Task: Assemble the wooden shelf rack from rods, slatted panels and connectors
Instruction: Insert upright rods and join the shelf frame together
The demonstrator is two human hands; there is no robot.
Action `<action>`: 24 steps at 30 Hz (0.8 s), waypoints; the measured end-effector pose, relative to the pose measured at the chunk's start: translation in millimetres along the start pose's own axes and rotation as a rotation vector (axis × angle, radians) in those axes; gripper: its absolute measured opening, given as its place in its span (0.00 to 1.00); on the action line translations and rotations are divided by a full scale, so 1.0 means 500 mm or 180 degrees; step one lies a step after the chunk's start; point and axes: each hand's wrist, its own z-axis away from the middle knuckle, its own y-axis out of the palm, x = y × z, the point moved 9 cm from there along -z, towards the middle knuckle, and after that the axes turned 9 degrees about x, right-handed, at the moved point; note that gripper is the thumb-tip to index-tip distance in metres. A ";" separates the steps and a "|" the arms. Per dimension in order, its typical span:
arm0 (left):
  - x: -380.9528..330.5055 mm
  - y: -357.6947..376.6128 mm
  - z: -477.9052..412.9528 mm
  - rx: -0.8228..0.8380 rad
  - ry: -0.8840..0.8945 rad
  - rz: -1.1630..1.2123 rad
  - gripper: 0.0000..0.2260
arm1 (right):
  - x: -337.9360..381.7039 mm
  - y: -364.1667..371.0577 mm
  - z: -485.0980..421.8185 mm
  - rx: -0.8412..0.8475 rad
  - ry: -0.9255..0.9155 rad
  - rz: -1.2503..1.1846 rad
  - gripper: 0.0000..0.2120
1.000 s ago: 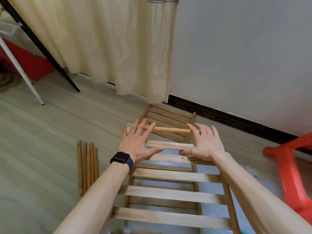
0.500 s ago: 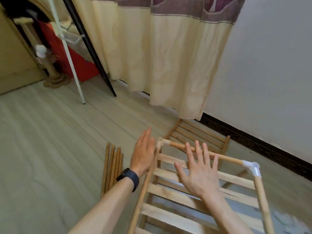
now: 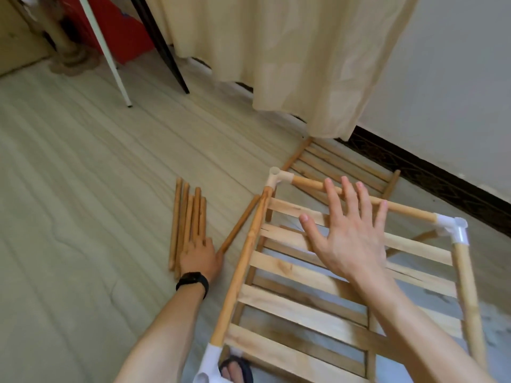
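Wooden rods (image 3: 188, 222) under left hand (image 3: 200, 258), fingers unclear; right hand (image 3: 351, 244) fingers spread over slatted panel (image 3: 284, 268).

White connectors (image 3: 453, 228), tan rods (image 3: 190, 222)

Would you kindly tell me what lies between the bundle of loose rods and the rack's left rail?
In the head view, one loose rod lies slanted on the floor between the bundle and the left rail, its near end by the left hand.

smooth wooden rods (image 3: 188, 225), white plastic connector (image 3: 453, 228)
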 end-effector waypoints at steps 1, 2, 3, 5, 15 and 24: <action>-0.021 0.000 0.001 0.0029 0.0170 -0.0079 0.17 | 0.000 0.001 0.001 0.0004 0.0003 -0.0008 0.38; -0.040 0.003 0.002 0.0068 0.0302 -0.0175 0.15 | 0.002 0.003 0.002 0.0013 0.0007 -0.0016 0.38; -0.055 0.008 0.001 0.0109 0.0369 -0.0224 0.14 | 0.002 0.004 0.003 0.0021 0.0012 -0.0022 0.38; -0.066 0.032 -0.004 0.0263 0.0332 -0.0103 0.12 | 0.003 0.006 0.006 0.0016 0.0021 -0.0020 0.38; -0.011 -0.083 0.037 0.0701 0.0448 0.2984 0.10 | -0.009 0.000 0.010 0.0019 0.0029 -0.0001 0.39; 0.065 -0.352 0.269 -0.0477 0.1434 0.2158 0.12 | 0.008 0.003 0.014 0.0431 0.0022 0.0016 0.40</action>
